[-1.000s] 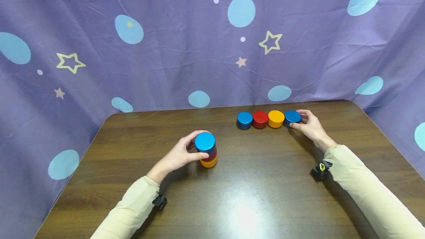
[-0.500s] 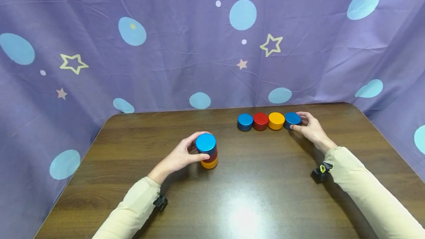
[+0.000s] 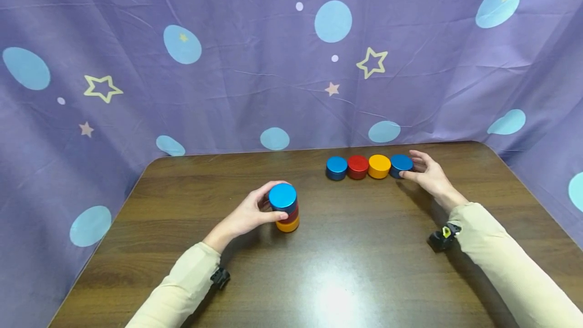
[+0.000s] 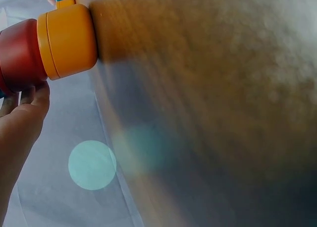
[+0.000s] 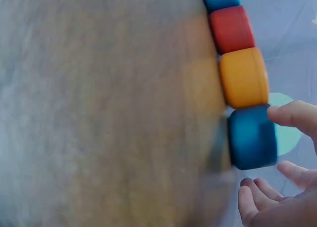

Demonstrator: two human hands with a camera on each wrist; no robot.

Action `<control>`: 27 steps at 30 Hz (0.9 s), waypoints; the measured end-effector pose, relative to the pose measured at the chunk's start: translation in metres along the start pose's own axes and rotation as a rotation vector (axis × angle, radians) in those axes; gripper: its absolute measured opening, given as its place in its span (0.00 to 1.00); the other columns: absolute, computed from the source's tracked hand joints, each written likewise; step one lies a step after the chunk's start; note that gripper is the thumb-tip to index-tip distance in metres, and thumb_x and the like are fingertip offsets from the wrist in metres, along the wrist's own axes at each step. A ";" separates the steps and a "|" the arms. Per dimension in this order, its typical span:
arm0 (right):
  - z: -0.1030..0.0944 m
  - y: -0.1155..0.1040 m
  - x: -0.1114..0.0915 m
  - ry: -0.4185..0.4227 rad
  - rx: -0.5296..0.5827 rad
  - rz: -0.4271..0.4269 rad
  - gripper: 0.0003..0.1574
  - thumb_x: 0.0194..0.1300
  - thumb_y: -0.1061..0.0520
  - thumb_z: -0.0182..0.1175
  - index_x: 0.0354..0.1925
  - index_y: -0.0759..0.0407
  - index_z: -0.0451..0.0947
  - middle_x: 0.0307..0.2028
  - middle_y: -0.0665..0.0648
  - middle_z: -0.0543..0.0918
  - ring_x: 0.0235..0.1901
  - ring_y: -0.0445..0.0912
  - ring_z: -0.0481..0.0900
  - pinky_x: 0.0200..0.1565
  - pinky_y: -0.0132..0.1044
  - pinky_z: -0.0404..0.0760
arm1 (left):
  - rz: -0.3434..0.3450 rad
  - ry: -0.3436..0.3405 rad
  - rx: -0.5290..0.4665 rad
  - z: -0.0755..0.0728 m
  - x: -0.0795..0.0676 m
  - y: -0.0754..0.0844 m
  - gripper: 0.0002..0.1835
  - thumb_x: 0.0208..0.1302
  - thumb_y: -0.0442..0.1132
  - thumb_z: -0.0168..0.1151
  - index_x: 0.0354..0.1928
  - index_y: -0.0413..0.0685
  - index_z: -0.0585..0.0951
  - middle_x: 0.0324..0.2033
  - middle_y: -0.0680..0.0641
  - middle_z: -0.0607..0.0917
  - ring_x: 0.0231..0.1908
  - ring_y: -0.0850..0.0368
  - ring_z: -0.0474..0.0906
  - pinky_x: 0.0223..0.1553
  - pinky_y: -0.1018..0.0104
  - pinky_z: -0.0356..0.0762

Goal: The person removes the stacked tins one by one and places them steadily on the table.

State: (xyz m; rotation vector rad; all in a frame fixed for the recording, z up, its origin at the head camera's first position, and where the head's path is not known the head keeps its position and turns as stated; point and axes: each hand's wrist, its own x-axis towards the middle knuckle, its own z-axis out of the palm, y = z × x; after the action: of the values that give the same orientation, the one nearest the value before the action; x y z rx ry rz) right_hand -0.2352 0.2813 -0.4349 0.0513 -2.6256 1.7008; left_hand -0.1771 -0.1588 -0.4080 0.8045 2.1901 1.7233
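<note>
Disc stack in left grip, tabletop between, row near far edge

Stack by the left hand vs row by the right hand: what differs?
Pose: the stack rises vertically; the row runs side by side.
Count: the stack shows three blocks, the row four.
Contact: the left hand grips the stack; the right hand is at the row's blue end block, not wrapped around it.
Shared: both show blue, red and orange.
</note>
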 end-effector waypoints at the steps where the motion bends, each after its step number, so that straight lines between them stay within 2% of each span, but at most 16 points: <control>1: -0.002 -0.002 -0.001 0.004 0.011 -0.004 0.49 0.62 0.64 0.63 0.72 0.70 0.48 0.65 0.79 0.58 0.64 0.69 0.60 0.62 0.60 0.60 | -0.002 -0.001 -0.003 0.000 0.000 0.000 0.36 0.56 0.29 0.70 0.66 0.33 0.65 0.57 0.37 0.74 0.55 0.46 0.72 0.57 0.62 0.71; 6: -0.009 -0.010 -0.009 0.041 0.061 -0.027 0.49 0.61 0.64 0.64 0.73 0.67 0.48 0.67 0.77 0.56 0.65 0.69 0.58 0.63 0.61 0.58 | -0.014 -0.010 -0.024 -0.001 0.001 0.001 0.36 0.58 0.31 0.70 0.67 0.35 0.65 0.58 0.37 0.74 0.56 0.46 0.72 0.58 0.61 0.71; 10: -0.009 -0.015 -0.016 0.056 0.094 -0.058 0.47 0.62 0.64 0.64 0.72 0.66 0.51 0.67 0.76 0.57 0.65 0.69 0.58 0.64 0.58 0.59 | -0.024 -0.010 -0.020 -0.001 0.001 0.000 0.36 0.57 0.31 0.70 0.67 0.36 0.66 0.58 0.37 0.74 0.56 0.46 0.72 0.57 0.62 0.71; 16: 0.000 -0.023 -0.029 0.033 0.119 -0.131 0.41 0.62 0.65 0.64 0.69 0.65 0.58 0.64 0.74 0.62 0.63 0.66 0.61 0.64 0.42 0.65 | -0.023 -0.017 -0.036 -0.002 0.000 0.000 0.36 0.56 0.30 0.71 0.66 0.37 0.67 0.58 0.38 0.74 0.56 0.46 0.71 0.57 0.62 0.71; 20: 0.008 -0.031 -0.035 0.007 0.117 -0.183 0.39 0.61 0.67 0.64 0.67 0.69 0.59 0.63 0.73 0.65 0.62 0.62 0.63 0.61 0.34 0.66 | -0.030 -0.029 -0.036 -0.002 0.000 0.001 0.36 0.55 0.31 0.72 0.66 0.39 0.67 0.58 0.40 0.74 0.56 0.46 0.71 0.58 0.62 0.70; 22: 0.012 -0.035 -0.038 -0.003 0.105 -0.218 0.38 0.61 0.68 0.64 0.66 0.71 0.60 0.61 0.73 0.66 0.61 0.57 0.65 0.60 0.31 0.67 | -0.038 -0.037 -0.032 -0.002 0.000 0.000 0.38 0.55 0.31 0.72 0.67 0.39 0.66 0.59 0.40 0.73 0.57 0.47 0.70 0.59 0.60 0.69; 27: 0.021 -0.042 -0.042 -0.024 0.087 -0.298 0.36 0.59 0.70 0.64 0.63 0.75 0.62 0.58 0.68 0.70 0.55 0.37 0.69 0.57 0.27 0.67 | -0.049 -0.060 -0.020 -0.002 0.000 -0.006 0.41 0.53 0.31 0.73 0.68 0.36 0.63 0.58 0.39 0.73 0.58 0.46 0.69 0.62 0.53 0.65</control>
State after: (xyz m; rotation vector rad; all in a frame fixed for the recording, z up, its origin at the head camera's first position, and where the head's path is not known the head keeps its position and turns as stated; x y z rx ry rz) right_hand -0.1914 0.2460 -0.4061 0.4419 -2.4076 1.7147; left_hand -0.1794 -0.1614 -0.4128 0.7804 2.1324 1.6732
